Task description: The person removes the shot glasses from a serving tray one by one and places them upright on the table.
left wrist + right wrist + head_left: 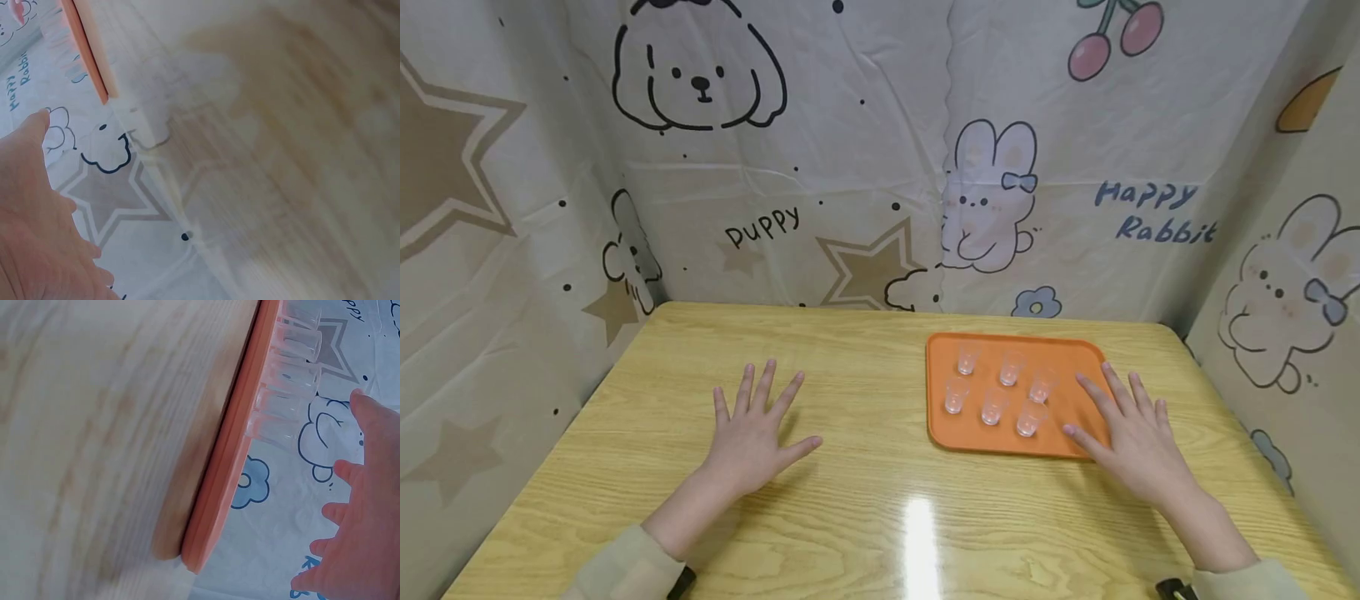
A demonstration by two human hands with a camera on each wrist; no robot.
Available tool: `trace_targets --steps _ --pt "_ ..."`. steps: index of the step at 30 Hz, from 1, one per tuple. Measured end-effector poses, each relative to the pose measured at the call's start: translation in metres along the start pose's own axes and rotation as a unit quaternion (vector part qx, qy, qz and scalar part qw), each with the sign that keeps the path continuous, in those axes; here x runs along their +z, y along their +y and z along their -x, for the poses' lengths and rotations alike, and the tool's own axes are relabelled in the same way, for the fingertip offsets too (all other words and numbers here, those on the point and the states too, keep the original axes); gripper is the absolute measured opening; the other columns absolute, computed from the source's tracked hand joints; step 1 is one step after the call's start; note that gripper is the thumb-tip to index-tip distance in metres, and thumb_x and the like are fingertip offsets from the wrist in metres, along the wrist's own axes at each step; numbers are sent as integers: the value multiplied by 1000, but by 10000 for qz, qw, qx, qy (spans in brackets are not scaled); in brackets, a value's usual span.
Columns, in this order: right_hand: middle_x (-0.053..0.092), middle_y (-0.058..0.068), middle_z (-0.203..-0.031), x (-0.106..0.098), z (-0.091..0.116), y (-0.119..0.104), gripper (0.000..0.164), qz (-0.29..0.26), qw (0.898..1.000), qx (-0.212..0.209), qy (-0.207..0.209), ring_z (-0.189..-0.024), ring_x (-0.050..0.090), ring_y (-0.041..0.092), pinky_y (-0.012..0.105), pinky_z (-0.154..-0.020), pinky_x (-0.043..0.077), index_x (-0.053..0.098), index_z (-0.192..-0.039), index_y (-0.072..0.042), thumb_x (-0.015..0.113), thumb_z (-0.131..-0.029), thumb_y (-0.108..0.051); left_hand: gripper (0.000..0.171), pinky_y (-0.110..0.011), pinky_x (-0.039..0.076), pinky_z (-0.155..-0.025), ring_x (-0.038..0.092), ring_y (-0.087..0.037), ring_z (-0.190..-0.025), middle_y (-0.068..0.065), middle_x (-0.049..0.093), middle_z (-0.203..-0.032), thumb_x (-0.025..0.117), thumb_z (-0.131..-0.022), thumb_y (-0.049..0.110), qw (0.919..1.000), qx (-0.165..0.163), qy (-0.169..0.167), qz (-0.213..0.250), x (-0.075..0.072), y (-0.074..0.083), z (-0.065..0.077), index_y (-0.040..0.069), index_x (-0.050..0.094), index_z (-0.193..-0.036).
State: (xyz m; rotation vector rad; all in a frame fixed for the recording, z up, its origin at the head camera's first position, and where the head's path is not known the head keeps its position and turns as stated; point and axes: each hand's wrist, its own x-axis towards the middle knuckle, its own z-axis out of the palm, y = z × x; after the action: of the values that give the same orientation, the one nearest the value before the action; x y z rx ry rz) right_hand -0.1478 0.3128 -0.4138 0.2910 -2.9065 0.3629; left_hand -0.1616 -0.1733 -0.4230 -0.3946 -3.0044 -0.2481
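An orange tray [1067, 354] lies on the table to the right, bearing several small clear cups [991, 408] in two rows. My right hand [1138, 442], fingers spread, hovers at the tray's right end and overlaps it in the head view. Nothing is in its grasp. On the left, my left hand [748, 446] is spread over bare wood, also holding nothing. The right wrist view shows the right hand [378, 494] beside the tray's side [219, 456], with cups [294, 375] standing upright. In the left wrist view, the left hand [37, 212] appears with the tray's edge [87, 53] beyond.
The wooden table [865, 400] has rounded far corners and a bright light reflection near its front. A printed curtain [850, 150] hangs behind it and along both sides.
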Motion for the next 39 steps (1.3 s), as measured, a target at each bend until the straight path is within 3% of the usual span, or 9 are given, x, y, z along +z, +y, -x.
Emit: trace_targets --steps 15,26,32,39 --pt "3 17 -158 1 -1 3 75 -317 9995 11 -61 -141 -6 45 74 -101 -2 20 -151 -19 55 -91 -48 89 -74 -3 -102 -11 -37 -143 -10 -6 -158 47 -81 74 9998 63 75 164 -2 9 -4 35 7 -152" --pt "5 24 -156 3 -5 18 77 -1430 9895 18 -213 -138 2 53 78 -93 14 21 -150 -13 63 -90 -38 86 -67 3 -108 -4 -36 -144 -12 10 -158 52 -82 69 9949 352 347 881 -3 44 -23 32 16 -151" --pt "7 27 -154 5 -5 27 80 -1472 9884 64 -373 -137 4 53 78 -92 16 18 -151 -13 63 -90 -38 86 -61 8 -111 3 -33 -145 -9 13 -158 52 -83 68 9851 642 390 1548 3 71 -42 32 14 -151" --pt "8 31 -152 11 -3 42 81 -1486 9873 25 -567 -135 8 55 77 -93 18 19 -151 -9 64 -89 -37 88 -57 20 -110 18 -28 -142 -2 24 -155 63 -81 59 9613 1067 193 2531 16 104 -65 32 16 -151"
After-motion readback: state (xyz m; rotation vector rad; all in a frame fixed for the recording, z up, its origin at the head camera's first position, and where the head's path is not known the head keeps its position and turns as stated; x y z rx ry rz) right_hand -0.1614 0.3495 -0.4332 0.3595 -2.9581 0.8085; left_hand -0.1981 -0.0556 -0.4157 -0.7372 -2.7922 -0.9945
